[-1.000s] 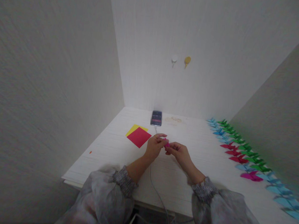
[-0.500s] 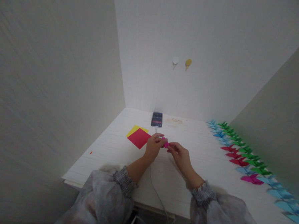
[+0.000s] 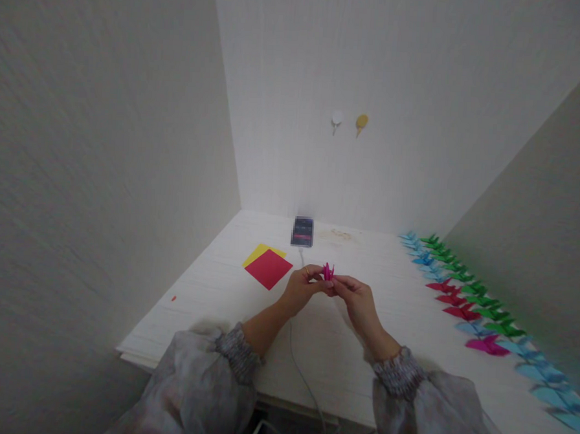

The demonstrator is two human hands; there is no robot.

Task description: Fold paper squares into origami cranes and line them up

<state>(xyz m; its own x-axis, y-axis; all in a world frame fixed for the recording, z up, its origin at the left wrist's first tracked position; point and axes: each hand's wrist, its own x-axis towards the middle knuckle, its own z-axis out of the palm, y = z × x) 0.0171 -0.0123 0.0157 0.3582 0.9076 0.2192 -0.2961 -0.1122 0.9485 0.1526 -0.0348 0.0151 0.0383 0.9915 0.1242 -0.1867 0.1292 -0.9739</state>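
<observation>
Fingers of the left hand (image 3: pixel 303 289) and right hand (image 3: pixel 360 303) pinch a small folded pink paper (image 3: pixel 328 273) over the table (image 3: pixel 212 303), apparently shaping its folds; the next adjustment likely calls for a light, steady grip. Paper birds (image 3: pixel 487 344) line the right side.
</observation>
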